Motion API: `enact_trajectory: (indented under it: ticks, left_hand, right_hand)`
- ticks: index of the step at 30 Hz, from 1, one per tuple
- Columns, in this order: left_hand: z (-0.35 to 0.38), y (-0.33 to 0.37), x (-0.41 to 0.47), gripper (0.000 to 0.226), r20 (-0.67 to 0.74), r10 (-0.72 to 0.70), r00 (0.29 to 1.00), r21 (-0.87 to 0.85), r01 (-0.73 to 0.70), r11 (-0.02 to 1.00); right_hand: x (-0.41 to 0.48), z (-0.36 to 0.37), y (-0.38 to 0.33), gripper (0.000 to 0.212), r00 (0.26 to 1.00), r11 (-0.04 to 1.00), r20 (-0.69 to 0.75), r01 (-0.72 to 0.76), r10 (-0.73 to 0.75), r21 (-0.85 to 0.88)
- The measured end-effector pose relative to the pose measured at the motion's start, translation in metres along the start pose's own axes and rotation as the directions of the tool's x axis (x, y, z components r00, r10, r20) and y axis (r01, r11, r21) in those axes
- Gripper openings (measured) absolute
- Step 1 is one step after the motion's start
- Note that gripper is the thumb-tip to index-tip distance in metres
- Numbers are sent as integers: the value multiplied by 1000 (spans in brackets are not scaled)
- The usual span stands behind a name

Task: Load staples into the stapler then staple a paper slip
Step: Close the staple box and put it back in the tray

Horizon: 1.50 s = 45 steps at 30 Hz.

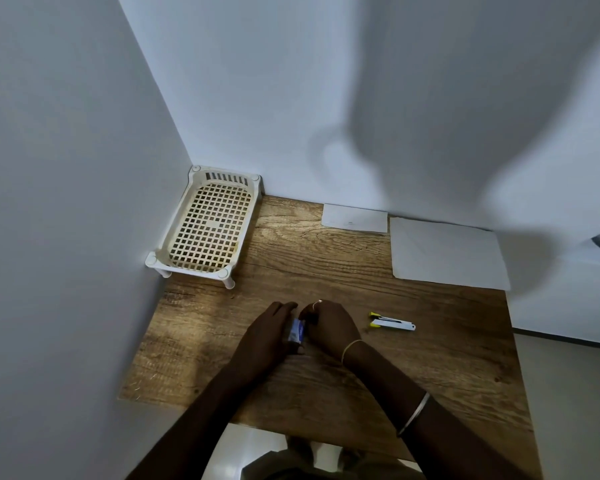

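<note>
So left hand (267, 337) grips the little staple box (298, 331) at the middle of the table (430, 362), right hand (329, 327) pinches its end; stapler (392, 321) lies just beside.

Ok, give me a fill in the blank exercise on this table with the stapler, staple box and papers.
The stapler lies on the table to the ____ of the right hand.
The left hand and right hand hold the blue-and-____ staple box.
The smaller paper slip lies to the ____ of the larger sheet.
The lattice tray stands in the table's far ____ corner.
Missing: right; white; left; left.
</note>
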State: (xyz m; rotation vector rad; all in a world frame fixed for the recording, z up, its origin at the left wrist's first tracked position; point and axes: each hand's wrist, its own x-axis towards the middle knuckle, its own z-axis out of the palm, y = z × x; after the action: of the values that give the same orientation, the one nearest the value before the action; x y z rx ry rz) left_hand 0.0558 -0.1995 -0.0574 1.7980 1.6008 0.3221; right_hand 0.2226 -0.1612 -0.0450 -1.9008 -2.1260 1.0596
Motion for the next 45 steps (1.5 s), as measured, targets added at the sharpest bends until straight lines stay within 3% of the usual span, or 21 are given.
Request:
enact_trajectory:
  ticks: [8,13,17,23,27,33,40,45]
  left_hand:
    - [1,4,-3,93,3,-10,1000,-3,10,1000]
    - [5,11,-7,71,-57,-21,998,-33,20,999]
    - [4,19,-7,70,-56,-17,998,-86,12,996]
    - [4,40,-5,65,-52,66,996,-112,-72,991]
    - [10,61,8,58,-52,169,984,-76,-172,982]
    - [41,102,42,61,22,375,927,42,-376,926]
    - [69,129,60,66,114,422,899,79,-432,898]
    - [78,129,62,63,111,403,909,64,-411,909]
  right_hand:
    - [-3,-1,4,16,1000,999,4,-16,16,-30]
    - [-7,1,9,19,1000,1000,-12,18,-18,-22]
    - [-15,2,14,49,990,980,18,143,-142,-136]
    - [-27,-12,24,28,965,935,-68,228,-255,-270]
    - [-37,-37,42,32,945,884,-111,240,-307,-400]
    - [-56,-72,87,37,962,882,-176,108,-209,-459]
    - [-60,-84,126,33,985,936,-162,4,-66,-353]
    - [-56,-82,136,33,990,956,-128,16,-56,-294]
